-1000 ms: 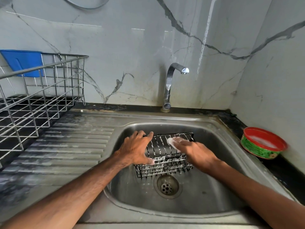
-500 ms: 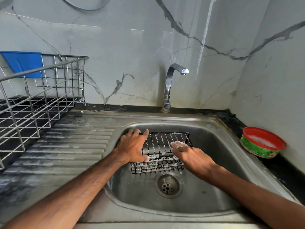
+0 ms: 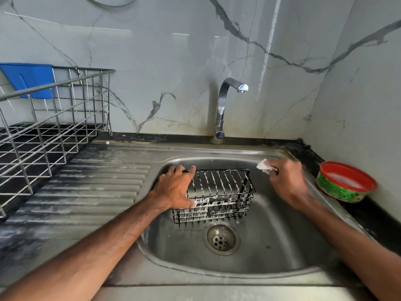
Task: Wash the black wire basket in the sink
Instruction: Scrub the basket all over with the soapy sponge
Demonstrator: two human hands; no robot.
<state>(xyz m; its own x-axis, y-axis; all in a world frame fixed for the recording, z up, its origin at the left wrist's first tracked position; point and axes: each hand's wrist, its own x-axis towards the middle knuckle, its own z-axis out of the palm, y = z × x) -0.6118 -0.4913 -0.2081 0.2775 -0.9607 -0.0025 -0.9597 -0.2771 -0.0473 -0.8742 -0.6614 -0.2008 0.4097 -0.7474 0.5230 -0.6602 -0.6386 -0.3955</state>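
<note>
Black wire basket (image 3: 219,192) sits in the far half of the steel sink (image 3: 271,253), tilted onto its side, with white suds along its wires. I see the left hand (image 3: 175,190) gripping the basket's left end: fingers curled over the far top edge, thumb pressed on the near side. The right hand (image 3: 286,181) is clear of the basket, to its right near the sink's far right rim, with its fingers closed on a small white pad (image 3: 263,168); this hand is slightly blurred. The drain (image 3: 221,238) lies just near of the basket, uncovered. A chrome tap (image 3: 223,105) stands on the far rim, its spout above the basin, and I see no water at it. On the dark counter right of the sink rests a green tub with a red rim (image 3: 345,183), holding something white. Left of the basin is the ribbed drainboard (image 3: 97,187). Farther left stands a steel wire dish rack (image 3: 54,118), with a blue plastic item (image 3: 28,79) at its far side.
</note>
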